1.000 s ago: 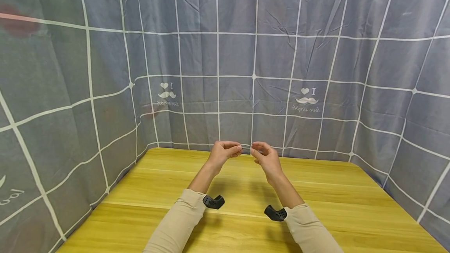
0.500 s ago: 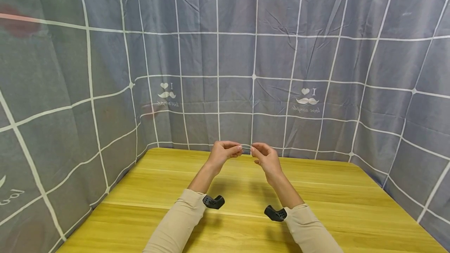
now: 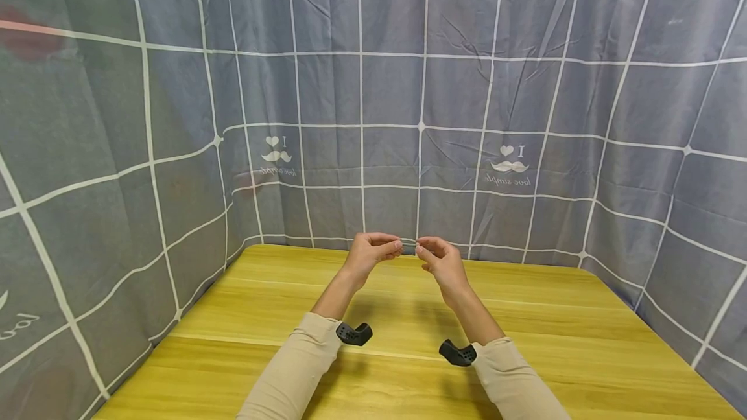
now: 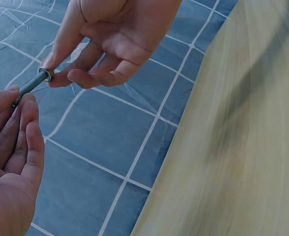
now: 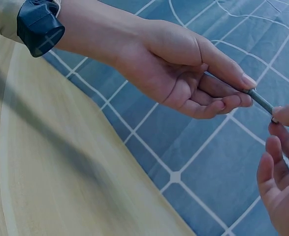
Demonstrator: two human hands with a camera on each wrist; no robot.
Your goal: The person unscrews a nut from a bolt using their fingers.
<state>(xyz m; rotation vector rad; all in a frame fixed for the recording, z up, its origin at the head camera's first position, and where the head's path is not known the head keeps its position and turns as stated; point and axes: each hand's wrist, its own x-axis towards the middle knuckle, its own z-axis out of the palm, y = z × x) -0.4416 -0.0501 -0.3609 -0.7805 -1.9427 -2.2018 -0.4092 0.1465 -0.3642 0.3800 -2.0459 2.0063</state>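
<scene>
A silvery threaded bolt spans the small gap between both hands, raised above the far part of the table. My left hand pinches one end of it between thumb and fingertips, covering that end. Thumb and index finger of my right hand pinch the other end, where a ring-like nut sits around the thread. In the right wrist view the bolt slants down from the left fingertips to the right ones, its nut partly hidden by the right fingers.
Beneath the hands lies a yellow wood-grain table. A grey curtain with white grid lines encloses its back and sides. Black wrist devices stick out from both sleeves.
The hands hold nearly the same place throughout. Only the fingertips shift slightly, and the bolt shows a little more plainly between them now.
</scene>
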